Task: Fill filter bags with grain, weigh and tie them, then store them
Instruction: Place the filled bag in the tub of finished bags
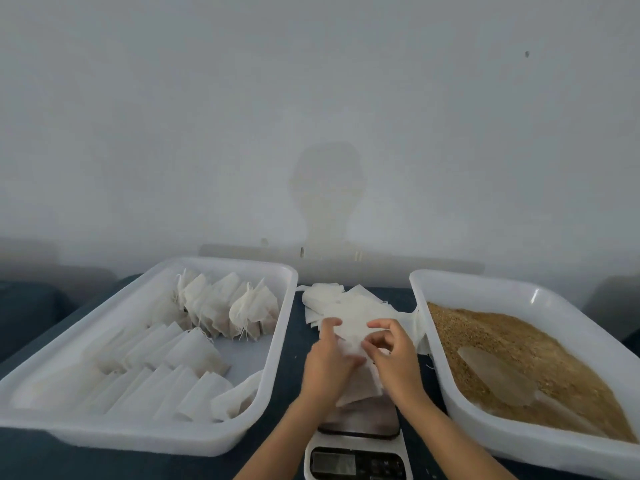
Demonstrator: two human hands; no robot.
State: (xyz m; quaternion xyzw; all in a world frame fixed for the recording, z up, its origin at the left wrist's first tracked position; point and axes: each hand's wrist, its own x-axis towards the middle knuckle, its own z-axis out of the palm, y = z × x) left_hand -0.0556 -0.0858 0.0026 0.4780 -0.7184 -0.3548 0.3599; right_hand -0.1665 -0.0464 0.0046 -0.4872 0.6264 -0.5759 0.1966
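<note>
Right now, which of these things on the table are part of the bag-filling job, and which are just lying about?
Part of the job:
- filter bag held in both hands, left hand and right hand
- pile of empty bags
- tray of grain with a scoop
- scale
- tray of finished bags

Just lying about:
- nothing on the table; only the stained wall behind

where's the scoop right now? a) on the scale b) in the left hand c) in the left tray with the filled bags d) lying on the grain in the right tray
d: the translucent scoop lies on the grain in the right tray, while both hands, left hand and right hand, hold a filter bag over the scale.
</note>
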